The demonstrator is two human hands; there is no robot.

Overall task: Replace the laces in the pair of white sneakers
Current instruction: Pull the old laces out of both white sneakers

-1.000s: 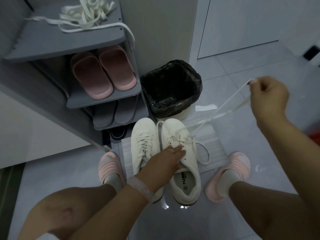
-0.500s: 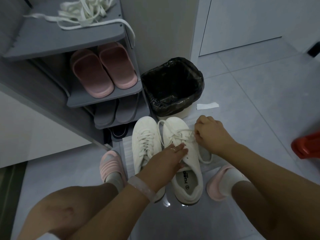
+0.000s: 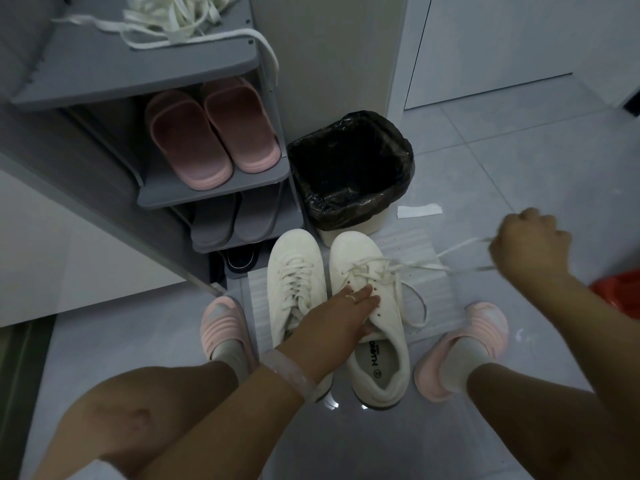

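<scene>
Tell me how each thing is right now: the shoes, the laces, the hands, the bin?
Right sneaker: partly laced, lace pulled out sideways.
Left sneaker: fully laced.
Lace: stretched from the right sneaker to the right hand.
Right hand: fist around the lace.
Left hand: fingers flat, pressing on the right sneaker.
Bin: open, lined with a black bag.
Loose laces: piled on the top shelf.

Two white sneakers side by side on a ribbed white mat [image 3: 429, 289] on the floor, toes pointing away. Left sneaker [image 3: 294, 275] fully laced; right sneaker [image 3: 367, 296] partly unlaced, its white lace [image 3: 419, 266] drawn taut out to the right, a slack loop beside the shoe. Loose white laces [image 3: 173, 19] heaped on the top shelf, one end dangling over the edge.
</scene>
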